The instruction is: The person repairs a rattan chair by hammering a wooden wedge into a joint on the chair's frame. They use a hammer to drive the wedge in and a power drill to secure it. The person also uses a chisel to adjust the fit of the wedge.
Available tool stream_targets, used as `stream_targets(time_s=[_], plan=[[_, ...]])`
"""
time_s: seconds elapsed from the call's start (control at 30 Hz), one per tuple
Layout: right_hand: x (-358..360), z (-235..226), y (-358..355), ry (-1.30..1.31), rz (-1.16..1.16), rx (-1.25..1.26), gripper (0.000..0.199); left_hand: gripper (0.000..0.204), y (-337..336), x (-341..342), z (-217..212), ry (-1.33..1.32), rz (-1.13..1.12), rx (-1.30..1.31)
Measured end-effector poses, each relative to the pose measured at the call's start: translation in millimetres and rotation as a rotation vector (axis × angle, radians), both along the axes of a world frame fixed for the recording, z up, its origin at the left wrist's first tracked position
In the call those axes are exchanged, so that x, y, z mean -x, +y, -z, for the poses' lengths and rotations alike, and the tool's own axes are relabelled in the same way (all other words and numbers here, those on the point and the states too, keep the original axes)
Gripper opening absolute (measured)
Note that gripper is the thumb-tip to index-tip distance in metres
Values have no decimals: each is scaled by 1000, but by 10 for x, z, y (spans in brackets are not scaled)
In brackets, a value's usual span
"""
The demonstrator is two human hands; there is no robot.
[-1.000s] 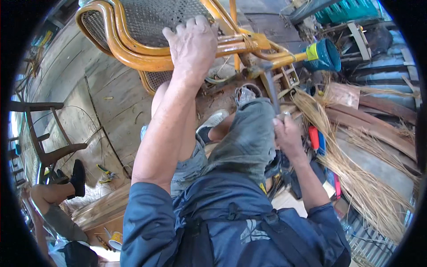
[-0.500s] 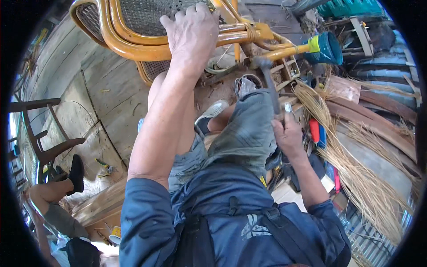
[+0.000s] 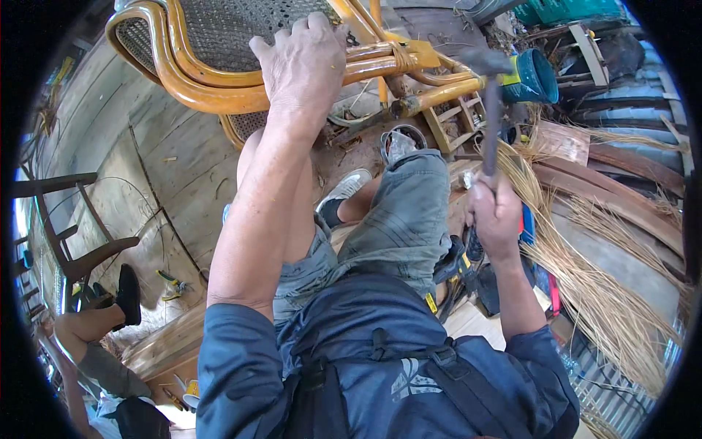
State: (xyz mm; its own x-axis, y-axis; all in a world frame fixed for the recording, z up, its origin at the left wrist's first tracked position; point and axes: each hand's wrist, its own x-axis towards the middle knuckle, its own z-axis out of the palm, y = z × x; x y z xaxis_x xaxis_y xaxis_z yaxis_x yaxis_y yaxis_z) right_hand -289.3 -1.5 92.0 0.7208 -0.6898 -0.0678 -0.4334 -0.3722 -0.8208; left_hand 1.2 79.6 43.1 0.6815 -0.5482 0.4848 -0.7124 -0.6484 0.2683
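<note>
At twelve o'clock, left hand [image 3: 303,62] clamped over rattan chair [image 3: 212,62] frame. Toward two o'clock, right hand [image 3: 496,214] gripping hammer [image 3: 490,110], head raised beside chair's joint. Hands well apart.

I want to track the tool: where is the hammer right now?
The hammer is upper right in the head view, raised in the right hand, its head beside the rattan chair frame and the teal pot.

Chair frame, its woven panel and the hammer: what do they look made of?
Chair frame: bent rattan or cane, glossy orange varnish, wrapped joints. Woven panel: open-mesh cane, apparently. Hammer in the right hand: dark head, likely steel; handle dull grey, material unclear. The left hand grips the frame.
</note>
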Motion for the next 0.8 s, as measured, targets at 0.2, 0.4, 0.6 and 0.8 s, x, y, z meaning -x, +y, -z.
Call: stream_targets(time_s=[0.2, 0.4, 0.6, 0.8], plan=[[80, 262, -4, 149, -223, 468, 27, 34, -36, 19, 20, 11, -20, 2], [0, 158, -38, 178, -160, 232, 22, 34, 32, 14, -4, 45, -21, -53], [37, 48, -4, -27, -278, 289, 22, 35, -10, 43, -60, 29, -12, -17], [172, 339, -113, 270, -244, 340, 24, 35, 20, 44, -111, 46, -5, -54]])
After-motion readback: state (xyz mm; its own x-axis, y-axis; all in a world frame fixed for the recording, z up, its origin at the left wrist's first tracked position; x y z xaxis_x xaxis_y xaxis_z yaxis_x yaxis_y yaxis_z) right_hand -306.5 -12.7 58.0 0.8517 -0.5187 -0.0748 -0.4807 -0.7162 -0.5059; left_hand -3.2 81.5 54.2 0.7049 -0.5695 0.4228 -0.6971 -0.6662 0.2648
